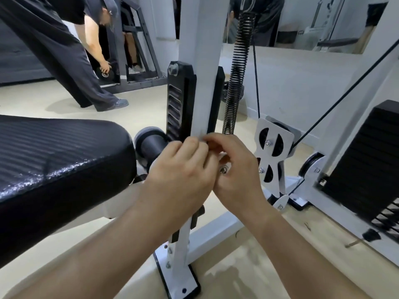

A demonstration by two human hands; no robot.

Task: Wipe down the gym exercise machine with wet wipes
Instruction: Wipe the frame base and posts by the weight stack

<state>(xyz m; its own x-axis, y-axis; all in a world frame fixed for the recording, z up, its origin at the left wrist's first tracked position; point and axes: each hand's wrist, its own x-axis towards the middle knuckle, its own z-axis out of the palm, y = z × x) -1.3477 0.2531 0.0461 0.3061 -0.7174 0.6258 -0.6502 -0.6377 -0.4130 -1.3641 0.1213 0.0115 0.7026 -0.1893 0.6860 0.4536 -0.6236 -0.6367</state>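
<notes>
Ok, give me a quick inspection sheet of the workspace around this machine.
Surface: beige floor, with a few dark scuff marks.
Job's things: white upright post with black bracket; black padded seat to its left, glistening at the edge; no wet wipe plainly seen.
Clutter: nothing seen.
Hands: left hand and right hand meet at the post, fingers curled; what they hold is hidden.
Cables: black cable runs down to the pulley plate; coil spring beside the post.
Surroundings: weight stack at right; another person bends at a dark frame behind.
</notes>
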